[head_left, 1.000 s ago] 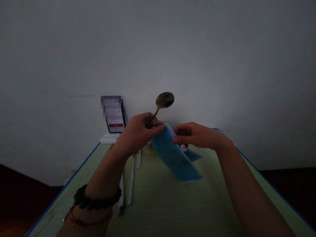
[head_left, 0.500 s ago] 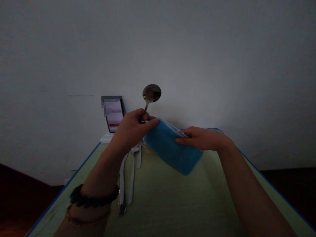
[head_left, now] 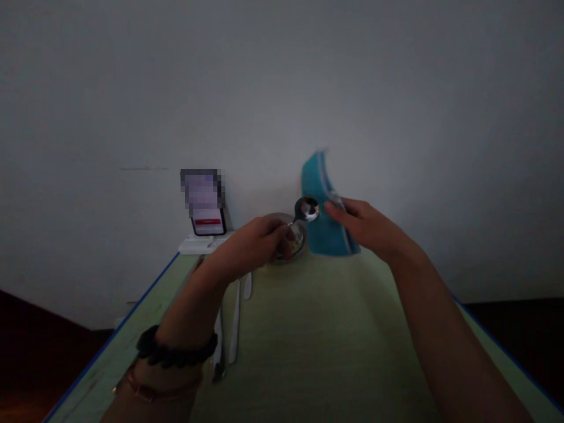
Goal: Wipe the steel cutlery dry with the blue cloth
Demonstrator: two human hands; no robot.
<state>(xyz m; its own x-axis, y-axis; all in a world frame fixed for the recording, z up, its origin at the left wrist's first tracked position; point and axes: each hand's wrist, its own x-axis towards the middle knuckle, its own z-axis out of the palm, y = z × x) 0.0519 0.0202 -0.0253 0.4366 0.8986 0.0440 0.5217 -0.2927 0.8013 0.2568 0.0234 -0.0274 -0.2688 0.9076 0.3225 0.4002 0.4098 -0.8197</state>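
My left hand pinches the handle of a shiny metal spoon, whose bowl points right. Between the spoon's bowl and my right hand is a folded blue cloth with a pale edge. My right fingers are closed on the cloth's right side, and its upper part stands up, slightly blurred. The spoon's bowl overlaps the cloth in view; I cannot tell whether they touch. Behind and below my left hand sits a round metal bowl, partly hidden by the hand.
Pieces of cutlery lie on the green table, left of centre and partly under my left forearm. A phone leans against the wall on a white base. The table has a blue edge, with the wall behind it.
The spoon has come down and tipped to the right, away from upright. My right hand has raised the cloth and turned it more upright. My left hand has let go of the cloth.
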